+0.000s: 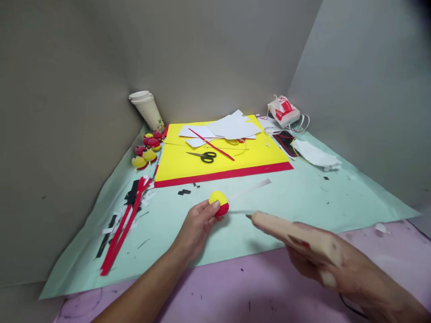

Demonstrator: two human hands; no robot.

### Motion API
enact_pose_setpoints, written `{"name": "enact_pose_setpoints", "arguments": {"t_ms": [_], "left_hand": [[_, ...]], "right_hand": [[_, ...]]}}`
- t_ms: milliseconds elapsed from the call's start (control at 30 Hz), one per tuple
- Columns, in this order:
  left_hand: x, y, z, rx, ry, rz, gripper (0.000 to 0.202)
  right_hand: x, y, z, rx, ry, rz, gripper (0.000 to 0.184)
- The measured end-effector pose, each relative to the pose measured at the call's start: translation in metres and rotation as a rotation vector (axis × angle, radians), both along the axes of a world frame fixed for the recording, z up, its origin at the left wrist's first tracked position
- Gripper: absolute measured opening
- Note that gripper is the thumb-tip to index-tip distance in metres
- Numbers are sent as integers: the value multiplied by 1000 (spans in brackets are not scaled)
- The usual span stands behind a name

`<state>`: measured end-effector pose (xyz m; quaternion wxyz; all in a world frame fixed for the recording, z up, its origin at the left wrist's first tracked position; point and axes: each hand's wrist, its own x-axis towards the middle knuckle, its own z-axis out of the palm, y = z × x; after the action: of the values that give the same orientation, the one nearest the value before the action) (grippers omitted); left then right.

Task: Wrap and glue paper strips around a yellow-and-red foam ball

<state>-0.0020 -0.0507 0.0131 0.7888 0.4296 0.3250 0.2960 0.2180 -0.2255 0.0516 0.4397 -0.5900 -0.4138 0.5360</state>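
Observation:
My left hand pinches a small yellow-and-red ball of ridged paper, yellow on top and red below, above the pale green sheet. To its right, my right hand is wrapped around a cream-coloured glue gun. The gun's dark nozzle tip points left toward the ball, and a gap separates the two. Behind the ball, a narrow translucent white strip slants off to the right. A dark cord hangs below my right wrist.
Black-handled scissors and white paper lie on a yellow board. Several red-and-yellow balls sit by a tilted paper cup. Red strips lie at left; a red-and-white packet stands at back right. Walls enclose the back and sides.

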Motion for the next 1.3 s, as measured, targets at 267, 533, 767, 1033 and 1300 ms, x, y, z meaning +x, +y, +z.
{"name": "enact_pose_setpoints", "arguments": {"t_ms": [267,533,767,1033,1300], "left_hand": [[2,-3,2,25,-17,-53,23],[2,-1,5,-4,-11,-52,24],[1,0,4,4,-20,-73,25],[1,0,1,24,-23,-92,26],[0,0,2,24,-25,-88,24]], "right_hand": [[-30,30,-6,39,-2,30,42],[-30,41,-20,154,-116,-3,51],[-31,45,-19,227,-49,72,47],[-28,44,-29,172,-144,55,47],[-29,43,-31,171,-145,53,50]]}}
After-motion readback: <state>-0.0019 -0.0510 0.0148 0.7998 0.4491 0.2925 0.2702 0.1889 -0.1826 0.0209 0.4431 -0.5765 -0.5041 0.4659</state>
